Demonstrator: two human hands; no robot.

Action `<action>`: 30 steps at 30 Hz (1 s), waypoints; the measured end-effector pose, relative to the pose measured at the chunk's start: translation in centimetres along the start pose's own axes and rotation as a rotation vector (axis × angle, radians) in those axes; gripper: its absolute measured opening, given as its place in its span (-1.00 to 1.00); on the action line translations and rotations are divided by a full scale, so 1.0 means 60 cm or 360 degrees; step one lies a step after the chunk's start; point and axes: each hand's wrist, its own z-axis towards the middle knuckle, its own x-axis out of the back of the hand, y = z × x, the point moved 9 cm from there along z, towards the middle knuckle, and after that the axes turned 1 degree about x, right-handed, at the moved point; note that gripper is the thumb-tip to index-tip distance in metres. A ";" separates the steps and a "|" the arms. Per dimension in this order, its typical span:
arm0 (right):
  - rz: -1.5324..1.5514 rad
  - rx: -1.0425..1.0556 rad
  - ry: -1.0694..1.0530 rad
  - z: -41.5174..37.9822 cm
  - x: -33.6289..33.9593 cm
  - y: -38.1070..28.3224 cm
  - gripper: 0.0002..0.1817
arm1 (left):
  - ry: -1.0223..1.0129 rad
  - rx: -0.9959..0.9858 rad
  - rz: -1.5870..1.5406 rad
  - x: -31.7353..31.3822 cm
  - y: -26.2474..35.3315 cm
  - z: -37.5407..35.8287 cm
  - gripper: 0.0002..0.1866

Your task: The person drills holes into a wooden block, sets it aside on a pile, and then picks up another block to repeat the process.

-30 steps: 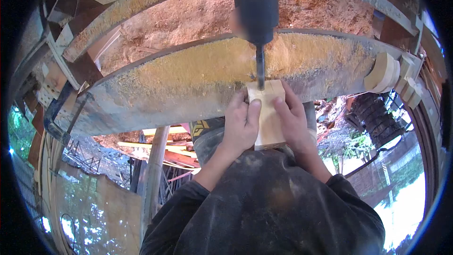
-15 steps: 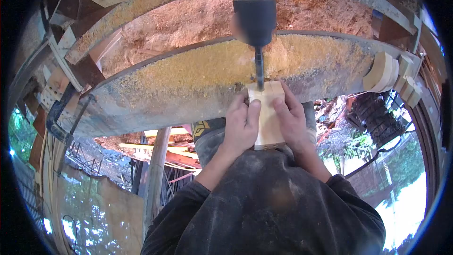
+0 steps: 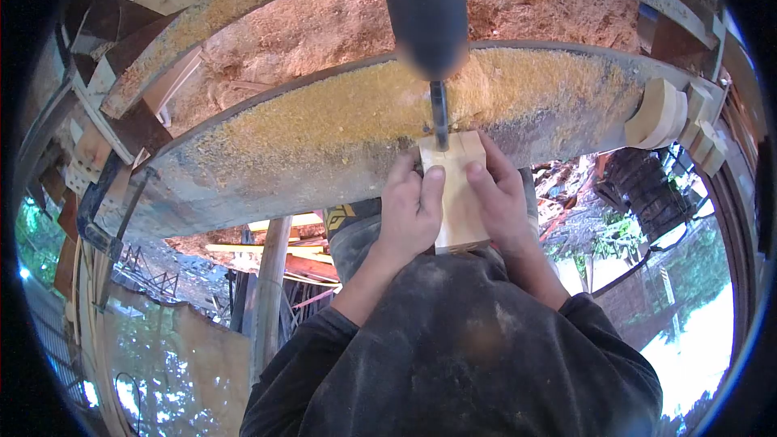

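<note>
A pale wooden block (image 3: 460, 202) lies between my hands, its near end close to my dark, dusty top. My left hand (image 3: 411, 206) grips its left side, thumb on the upper face. On the right side my right hand (image 3: 502, 202) holds it the same way, fingers round the far corner. The dark drill chuck (image 3: 429, 28) hangs above the block's far end. Its drill bit (image 3: 439, 113) meets the block near the far edge; the tip is out of sight or within the wood.
A curved table (image 3: 324, 121) coated in sawdust spans the view. Several shaped wood pieces (image 3: 660, 117) sit at its right end. A dark metal clamp (image 3: 93, 210) is at the left end. Below the table stand a wooden post (image 3: 269, 291) and scattered boards.
The chuck appears lower and larger in view. My hands and the block have shifted only slightly, still in the same hold.
</note>
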 end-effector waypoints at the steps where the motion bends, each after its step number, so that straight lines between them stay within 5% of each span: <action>1: 0.0015 0.0001 -0.0011 -0.001 -0.003 -0.004 -0.31 | -0.0001 0.0001 0.0000 0.000 -0.001 0.000 -0.66; 30: -0.0023 0.0026 -0.0036 0.012 -0.010 -0.025 -0.36 | 0.0125 -0.0150 0.0043 0.008 0.008 0.012 -0.69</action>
